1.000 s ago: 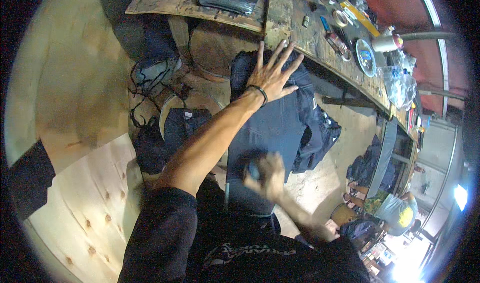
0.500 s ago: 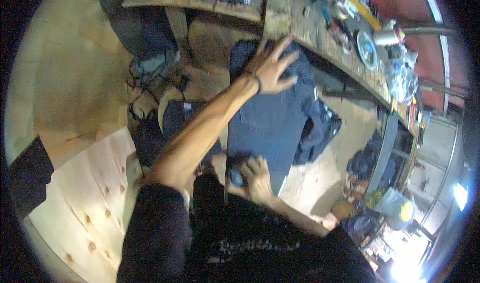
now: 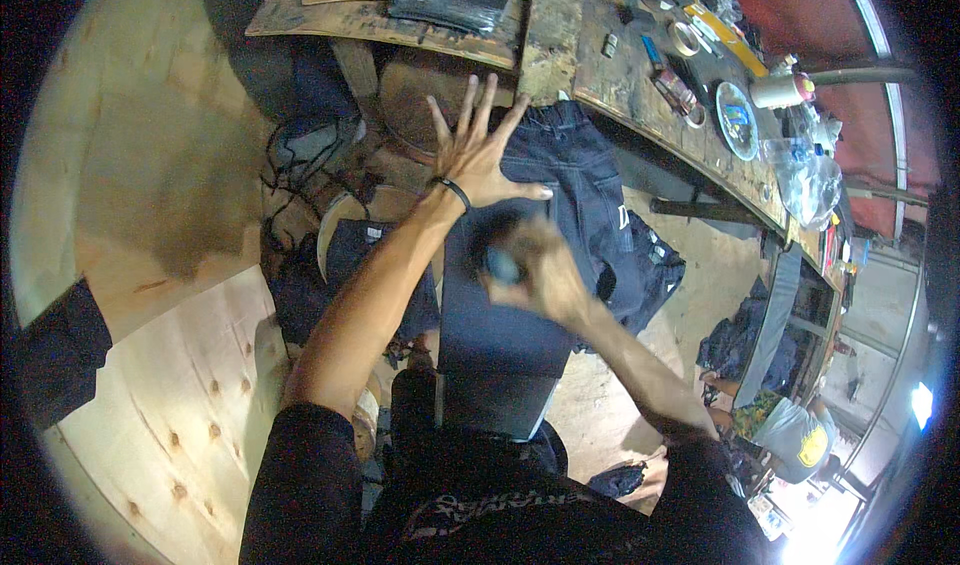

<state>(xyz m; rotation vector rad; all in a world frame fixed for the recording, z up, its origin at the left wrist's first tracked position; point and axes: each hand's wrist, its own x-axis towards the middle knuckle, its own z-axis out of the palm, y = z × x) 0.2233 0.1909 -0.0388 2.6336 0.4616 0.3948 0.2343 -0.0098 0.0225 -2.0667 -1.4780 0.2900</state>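
Dark blue denim trousers (image 3: 515, 330) lie stretched over a flat grey board (image 3: 495, 402), whose bare end shows near my body. My left hand (image 3: 482, 155) is open, fingers spread wide, near the far end of the trousers; its thumb reaches over the cloth. In my right hand (image 3: 545, 270) is a rounded blue-grey object (image 3: 502, 265), gripped above the middle of the trousers. Motion blurs this hand, so the object's exact kind and whether it touches the cloth cannot be told.
Ahead and right runs a worn wooden workbench (image 3: 640, 105) with tape rolls, a blue-rimmed dish (image 3: 737, 120), a thread cone (image 3: 783, 90) and plastic bags. More dark garments (image 3: 375, 250) lie beside the board. A person in a grey shirt (image 3: 795, 440) is at the right.
My right hand has moved away from my body along the trousers with the blue-grey object. My left hand has shifted left, its fingers still spread. The near end of the board now shows.
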